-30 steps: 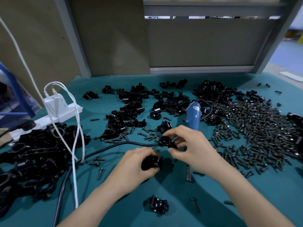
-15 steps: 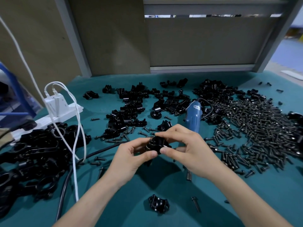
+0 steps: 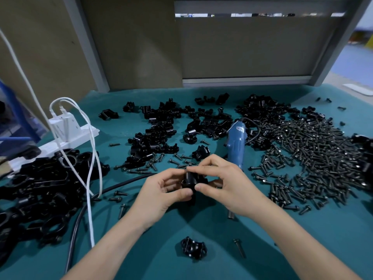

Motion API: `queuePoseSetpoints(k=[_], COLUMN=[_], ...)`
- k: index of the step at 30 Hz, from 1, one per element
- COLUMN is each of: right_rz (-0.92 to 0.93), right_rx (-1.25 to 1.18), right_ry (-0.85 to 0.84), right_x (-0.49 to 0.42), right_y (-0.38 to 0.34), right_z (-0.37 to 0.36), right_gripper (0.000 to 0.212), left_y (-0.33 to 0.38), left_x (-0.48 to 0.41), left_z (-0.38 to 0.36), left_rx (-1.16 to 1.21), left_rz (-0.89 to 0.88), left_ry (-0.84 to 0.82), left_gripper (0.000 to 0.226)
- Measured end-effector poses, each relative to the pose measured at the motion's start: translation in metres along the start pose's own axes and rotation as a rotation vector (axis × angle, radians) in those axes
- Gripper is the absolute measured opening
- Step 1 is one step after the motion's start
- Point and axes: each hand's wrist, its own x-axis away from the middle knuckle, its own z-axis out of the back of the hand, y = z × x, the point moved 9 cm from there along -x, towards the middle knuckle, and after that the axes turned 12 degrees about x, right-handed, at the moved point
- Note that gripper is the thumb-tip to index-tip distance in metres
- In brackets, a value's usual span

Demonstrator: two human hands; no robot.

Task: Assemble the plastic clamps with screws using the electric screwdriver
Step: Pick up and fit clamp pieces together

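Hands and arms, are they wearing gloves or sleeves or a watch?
No. The left hand and right hand are bare: no gloves, no rings. The left forearm and right forearm are bare too, up to the picture's edge: no sleeves, watch or bracelet.

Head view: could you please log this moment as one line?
left hand: holds clamp | right hand: holds same clamp | screwdriver: lying on table

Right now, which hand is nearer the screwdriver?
Right. The right hand is over the lower part of the screwdriver. The left hand is further left, on the other side of the clamp that both hands pinch.
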Motion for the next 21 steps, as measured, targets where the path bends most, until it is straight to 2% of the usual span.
queuePoseSetpoints(k=[14, 21], right_rz=[-0.06, -0.116], right_rx=[-0.034, 0.004], right_ry=[-0.014, 0.02], right_x=[0.0, -0.002], right_y=[0.004, 0.012], right_z=[-0.001, 0.002], right_gripper=[0.043, 0.039], left_y=[0.003, 0.002], left_x=[-0.002, -0.003], left_z=[0.007, 0.008], left_rx=[-0.029, -0.032], left_rz=[-0.072, -0.063], left_ry=[0.049, 0.047], left_gripper=[0.033, 0.038])
